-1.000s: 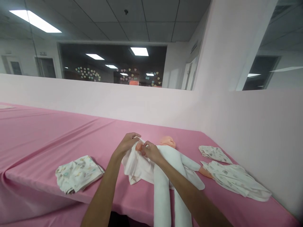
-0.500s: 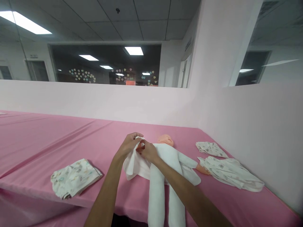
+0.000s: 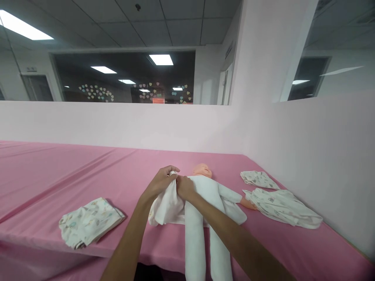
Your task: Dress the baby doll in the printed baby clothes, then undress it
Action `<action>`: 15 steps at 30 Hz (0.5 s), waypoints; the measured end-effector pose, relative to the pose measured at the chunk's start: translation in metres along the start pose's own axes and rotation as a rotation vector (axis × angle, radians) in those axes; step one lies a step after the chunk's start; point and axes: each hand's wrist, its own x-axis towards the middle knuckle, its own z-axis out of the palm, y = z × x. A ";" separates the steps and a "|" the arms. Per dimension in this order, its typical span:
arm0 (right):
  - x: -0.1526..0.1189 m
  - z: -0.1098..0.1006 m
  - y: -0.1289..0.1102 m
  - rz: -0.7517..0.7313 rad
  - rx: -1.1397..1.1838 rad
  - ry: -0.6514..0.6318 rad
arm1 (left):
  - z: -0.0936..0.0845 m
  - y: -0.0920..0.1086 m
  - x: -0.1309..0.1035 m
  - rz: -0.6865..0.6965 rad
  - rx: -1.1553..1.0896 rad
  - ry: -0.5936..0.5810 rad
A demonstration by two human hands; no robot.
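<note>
A baby doll (image 3: 205, 203) in a white cloth body lies on its back on the pink table (image 3: 88, 171), head (image 3: 202, 170) toward the wall, legs hanging over the near edge. A loose white garment (image 3: 165, 207) is bunched at the doll's left side. My left hand (image 3: 160, 182) grips a fold of that garment near the doll's shoulder. My right hand (image 3: 184, 187) pinches the same cloth right beside it; the doll's arm there is hidden under the fabric.
A folded patterned cloth (image 3: 89, 221) lies at the near left of the table. Two patterned baby garments (image 3: 281, 201) lie at the right by the wall, a smaller piece (image 3: 258, 178) behind. A pink partition wall (image 3: 146, 125) runs along the back and right.
Both hands stay at the garment by the doll's shoulder and have drawn closer together; the doll's small hand that showed between them is now covered. The view has shifted slightly.
</note>
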 end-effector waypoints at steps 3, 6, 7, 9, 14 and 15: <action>0.005 -0.010 0.006 -0.027 -0.052 0.008 | 0.010 -0.001 -0.002 0.079 0.023 -0.060; 0.017 -0.026 0.013 -0.093 -0.104 -0.012 | 0.020 -0.001 -0.012 0.123 0.189 -0.077; 0.020 -0.031 0.015 -0.096 -0.126 -0.011 | 0.025 -0.002 -0.018 0.125 0.276 -0.052; 0.026 -0.038 0.019 -0.067 -0.172 0.001 | 0.038 -0.005 -0.033 0.126 0.456 0.026; 0.021 -0.041 0.032 -0.037 -0.253 -0.024 | 0.064 -0.030 -0.067 0.121 0.606 -0.038; 0.018 -0.040 0.033 -0.051 -0.260 -0.035 | 0.064 -0.037 -0.072 0.106 0.572 -0.074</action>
